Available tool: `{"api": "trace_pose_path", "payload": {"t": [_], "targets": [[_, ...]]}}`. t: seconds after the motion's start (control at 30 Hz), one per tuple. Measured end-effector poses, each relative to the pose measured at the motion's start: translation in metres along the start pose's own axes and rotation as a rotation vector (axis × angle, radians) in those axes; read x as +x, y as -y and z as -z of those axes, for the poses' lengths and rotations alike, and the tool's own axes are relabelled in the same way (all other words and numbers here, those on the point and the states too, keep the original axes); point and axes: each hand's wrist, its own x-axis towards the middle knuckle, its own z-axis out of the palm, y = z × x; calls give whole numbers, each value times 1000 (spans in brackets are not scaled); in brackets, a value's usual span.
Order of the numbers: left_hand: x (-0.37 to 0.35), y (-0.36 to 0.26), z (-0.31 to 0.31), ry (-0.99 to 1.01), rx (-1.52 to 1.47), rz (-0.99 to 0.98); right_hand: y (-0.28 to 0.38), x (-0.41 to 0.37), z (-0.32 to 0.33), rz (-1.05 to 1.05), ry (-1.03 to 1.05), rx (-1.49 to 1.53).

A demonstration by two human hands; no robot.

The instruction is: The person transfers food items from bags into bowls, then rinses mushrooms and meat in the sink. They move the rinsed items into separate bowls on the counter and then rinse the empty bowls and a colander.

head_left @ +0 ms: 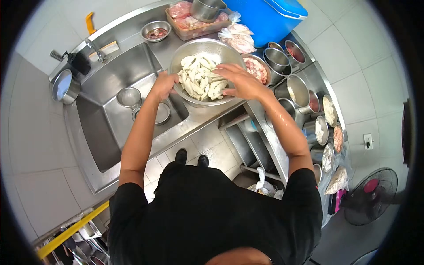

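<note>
A wide steel mixing bowl (pixel 183 51) sits on the counter beside the sink, holding a heap of pale, whitish strips (pixel 201 77) whose kind I cannot make out. My left hand (pixel 165 85) grips the bowl's left rim, its fingertips partly hidden at the edge. Over the bowl's right side reaches my right hand (pixel 240 81), fingers apart, with the fingertips at the strips. Close behind the right hand stands a bowl of raw pinkish meat (pixel 256 70).
Left of the bowl is a steel sink (pixel 95 128) with a strainer (pixel 129 96) inside. Behind stand a tray of raw meat (pixel 194 32), bagged meat (pixel 238 37) and a blue cooler (pixel 265 20). Several steel containers (pixel 298 90) line the right counter. A fan (pixel 371 194) stands far right.
</note>
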Motion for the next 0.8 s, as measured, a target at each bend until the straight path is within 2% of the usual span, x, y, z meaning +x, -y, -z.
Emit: {"api": "trace_pose_path", "payload": {"t": [0.1, 0.2, 0.23, 0.33, 0.4, 0.53, 0.57, 0.63, 0.8], "targets": [[4, -2, 4, 51, 47, 24, -11, 27, -4, 32, 215, -59], [17, 4, 11, 142, 115, 41, -14, 48, -7, 16, 335, -112], [15, 5, 10, 102, 133, 42, -13, 50, -9, 19, 364, -102], [36, 31, 22, 20, 149, 34, -11, 55, -24, 29, 346, -85], [46, 44, 27, 52, 88, 28, -14, 54, -29, 1, 292, -86], [30, 31, 23, 103, 48, 32, -12, 43, -26, -90, 289, -119], [19, 23, 14, 44, 102, 15, -20, 42, -36, -65, 215, -120], [5, 10, -2, 93, 62, 48, -22, 39, -47, -62, 121, -114], [8, 9, -1, 153, -1, 109, -1, 34, -44, -126, 220, -70]]}}
